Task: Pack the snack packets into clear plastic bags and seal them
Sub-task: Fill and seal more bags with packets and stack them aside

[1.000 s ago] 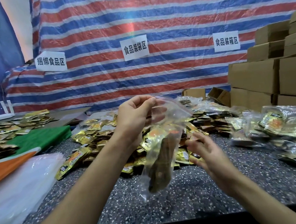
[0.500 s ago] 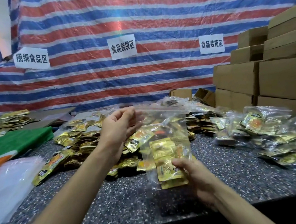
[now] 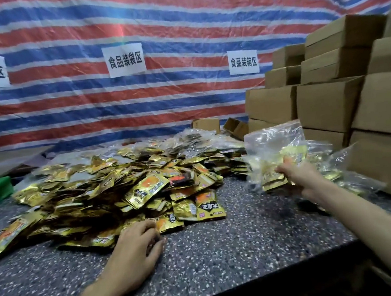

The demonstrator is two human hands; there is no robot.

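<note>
Moved: bag [image 3: 274, 149] has gone from centre, where both hands held it, out to the right; left hand [image 3: 135, 248] has let go and dropped to the surface [image 3: 248, 250].
Right fingers [image 3: 284, 169]: right hand [image 3: 299, 178] pinches the bag's lower part, arm stretched out.
Left fingers [image 3: 150, 234]: curled, knuckles up, at the near edge of the packets [image 3: 122, 191]; tips hidden, so can't tell if they've got one.
Bag: off the surface, upright, gold packets bunched low right at the right fingers, top half slack above them.
Seal: top strip looks flat, but can't confirm it's closed.
Heap [image 3: 351, 172]: packed bags just past the right fingers, against the boxes [image 3: 330, 104].
Packets: loose pile fanning out ahead of the left fingers, the nearest one touching or almost.
Meaning: this bag reads as done and is on its way to the heap; left hand is probably starting the next batch.
Next: set it on the heap, grab an empty bag.
Risk: one-handed low pinch; if the seal isn't closed, packets could spill.
</note>
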